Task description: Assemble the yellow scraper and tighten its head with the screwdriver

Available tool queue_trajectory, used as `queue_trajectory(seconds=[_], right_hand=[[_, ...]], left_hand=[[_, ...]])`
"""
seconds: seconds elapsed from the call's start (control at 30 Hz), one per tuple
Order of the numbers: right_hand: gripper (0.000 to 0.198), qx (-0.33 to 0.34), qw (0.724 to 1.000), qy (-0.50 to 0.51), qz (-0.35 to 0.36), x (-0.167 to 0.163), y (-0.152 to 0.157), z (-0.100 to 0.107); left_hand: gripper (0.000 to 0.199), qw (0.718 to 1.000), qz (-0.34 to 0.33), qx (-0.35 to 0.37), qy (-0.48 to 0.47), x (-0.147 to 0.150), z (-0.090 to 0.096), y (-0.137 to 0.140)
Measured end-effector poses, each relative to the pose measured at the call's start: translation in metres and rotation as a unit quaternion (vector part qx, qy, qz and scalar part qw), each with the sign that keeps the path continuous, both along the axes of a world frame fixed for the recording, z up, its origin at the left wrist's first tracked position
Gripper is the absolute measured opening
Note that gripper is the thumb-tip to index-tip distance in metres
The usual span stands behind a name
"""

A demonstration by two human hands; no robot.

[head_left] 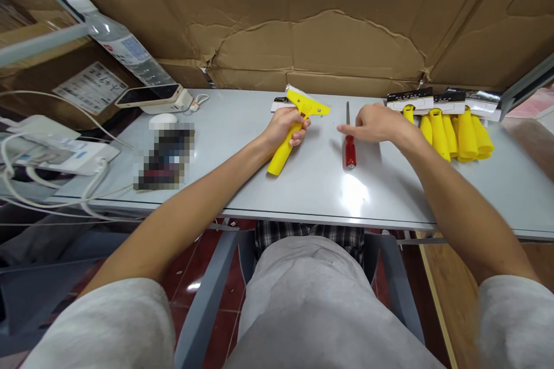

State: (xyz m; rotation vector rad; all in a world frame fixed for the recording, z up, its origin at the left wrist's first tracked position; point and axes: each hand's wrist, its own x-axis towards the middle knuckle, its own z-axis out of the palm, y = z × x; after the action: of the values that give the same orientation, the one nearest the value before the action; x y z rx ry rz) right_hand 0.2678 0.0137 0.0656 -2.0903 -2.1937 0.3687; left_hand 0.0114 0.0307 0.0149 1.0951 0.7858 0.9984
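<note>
Gripping a yellow plastic T-shaped scraper (308, 105) in the closed left hand (286, 125) over the pale grey desk (298, 193), right hand (373, 123) half-curled, seemingly empty, above a red-handled metal screwdriver (350, 151) lying there, likely pickup step, calling next for a firm grasp.

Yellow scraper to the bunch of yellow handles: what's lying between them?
In the head view, a red-handled screwdriver lies between them on the table; the right hand is there too, partly covering the screwdriver.

The person wears a plain pale-grey shirt (320, 305) with short sleeves (125, 317) and dark plaid bottoms (269, 234).
</note>
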Motion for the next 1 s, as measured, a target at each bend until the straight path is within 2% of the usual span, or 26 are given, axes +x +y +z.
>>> queue_trajectory(seconds=[0.1, 0.17, 0.2, 0.3, 0.4, 0.43, 0.5, 0.6, 0.67, 0.73, 0.83, 1.0], right_hand=[[0.062, -0.13, 0.99, -0.048, 0.033, -0.005, -0.004, 0.003], [0.053, -0.175, 0.983, -0.037, 0.047, -0.002, -0.002, 0.005], [0.048, -0.176, 0.983, -0.036, 0.047, 0.002, 0.001, 0.006], [0.036, -0.119, 0.992, -0.041, 0.013, 0.022, 0.009, 0.012], [0.017, 0.02, 0.998, 0.054, -0.028, 0.043, 0.01, 0.02], [0.014, 0.082, 0.991, 0.105, -0.03, 0.048, 0.009, 0.022], [0.023, 0.193, 0.958, 0.21, -0.021, 0.056, 0.003, 0.023], [0.027, 0.282, 0.897, 0.34, -0.001, 0.063, -0.006, 0.021], [0.02, 0.314, 0.869, 0.382, 0.017, 0.067, -0.011, 0.019], [0.016, 0.332, 0.853, 0.401, 0.041, 0.071, -0.015, 0.019], [0.013, 0.323, 0.85, 0.412, 0.056, 0.079, -0.017, 0.021], [0.018, 0.311, 0.854, 0.416, 0.029, 0.092, -0.014, 0.022]], left_hand=[[0.021, 1.0, 0.007, 0.0, 0.003, 0.0, 0.001, -0.002], [0.021, 1.0, 0.009, -0.001, 0.003, 0.0, 0.0, -0.002], [0.022, 1.0, 0.01, -0.001, 0.002, 0.0, 0.0, -0.002], [0.024, 1.0, 0.007, 0.0, 0.003, -0.001, -0.001, 0.0], [0.027, 1.0, -0.003, -0.008, 0.005, -0.002, -0.002, 0.002], [0.028, 1.0, 0.0, -0.014, 0.001, -0.001, -0.003, 0.001], [0.03, 1.0, 0.012, -0.024, -0.014, 0.001, -0.003, -0.001], [0.03, 0.999, 0.018, -0.025, -0.032, 0.005, -0.005, -0.004], [0.027, 0.999, 0.022, -0.02, -0.035, 0.006, -0.005, -0.005], [0.024, 0.999, 0.031, -0.016, -0.033, 0.006, -0.005, -0.005], [0.022, 0.999, 0.038, -0.012, -0.026, 0.006, -0.003, -0.006], [0.02, 0.999, 0.037, -0.003, -0.023, 0.005, -0.002, -0.006]])
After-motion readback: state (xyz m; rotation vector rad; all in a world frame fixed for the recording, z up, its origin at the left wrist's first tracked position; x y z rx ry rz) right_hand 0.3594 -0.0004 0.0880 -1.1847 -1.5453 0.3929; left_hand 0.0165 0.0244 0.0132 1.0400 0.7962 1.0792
